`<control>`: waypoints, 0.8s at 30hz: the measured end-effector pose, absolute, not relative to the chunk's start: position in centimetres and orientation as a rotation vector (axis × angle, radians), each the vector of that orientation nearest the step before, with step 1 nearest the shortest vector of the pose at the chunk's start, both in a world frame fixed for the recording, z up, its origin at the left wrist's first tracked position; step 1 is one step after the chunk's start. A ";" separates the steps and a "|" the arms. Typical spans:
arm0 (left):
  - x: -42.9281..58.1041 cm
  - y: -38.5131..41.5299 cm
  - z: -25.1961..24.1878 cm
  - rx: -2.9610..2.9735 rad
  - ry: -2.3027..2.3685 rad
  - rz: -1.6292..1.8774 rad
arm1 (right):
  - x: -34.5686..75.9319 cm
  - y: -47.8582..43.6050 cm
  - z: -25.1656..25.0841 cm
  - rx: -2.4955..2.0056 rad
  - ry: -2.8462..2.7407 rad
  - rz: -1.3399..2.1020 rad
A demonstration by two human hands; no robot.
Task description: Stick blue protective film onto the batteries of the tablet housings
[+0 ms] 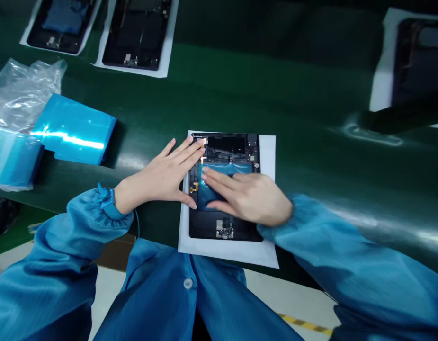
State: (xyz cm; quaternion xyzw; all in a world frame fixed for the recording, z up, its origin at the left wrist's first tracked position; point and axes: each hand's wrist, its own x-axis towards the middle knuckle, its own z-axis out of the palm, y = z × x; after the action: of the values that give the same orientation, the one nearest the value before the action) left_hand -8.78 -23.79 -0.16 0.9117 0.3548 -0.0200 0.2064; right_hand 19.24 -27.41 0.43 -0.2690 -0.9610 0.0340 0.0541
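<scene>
A black tablet frame (236, 147) lies on a white sheet (267, 156) near the front edge of a green belt (261, 90). A blue film piece (224, 170) is stuck across its middle. My left hand (162, 175) lies flat and open at the frame's left edge, fingertips on its upper left corner. My right hand (252, 196) lies over the frame with its fingers stretched flat on the blue film. Both arms are in blue sleeves.
A stack of blue film sheets (75, 130) and a clear plastic bag (16, 94) lie at the left. Two more frames on white sheets (135, 33) sit at the far left. Another frame (414, 61) is at the far right, behind a dark bar (399, 118).
</scene>
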 end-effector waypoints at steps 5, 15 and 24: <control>-8.8 -23.9 -0.1 2.563 0.982 -0.055 | 19.9 -29.2 0.1 -0.834 -2.852 0.120; -9.0 -23.8 -0.5 2.557 0.972 -0.048 | 21.1 -32.1 0.7 -0.954 -2.767 0.145; -9.2 -23.6 -1.0 2.567 0.997 -0.022 | 24.0 -33.3 0.2 -1.157 -2.620 -0.070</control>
State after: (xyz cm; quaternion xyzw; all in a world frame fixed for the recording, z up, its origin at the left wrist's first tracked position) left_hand -9.16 -23.56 -1.00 0.9146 0.3553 -0.0079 0.1928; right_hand 23.98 -33.33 0.23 -0.4001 -0.9057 -0.0241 0.1380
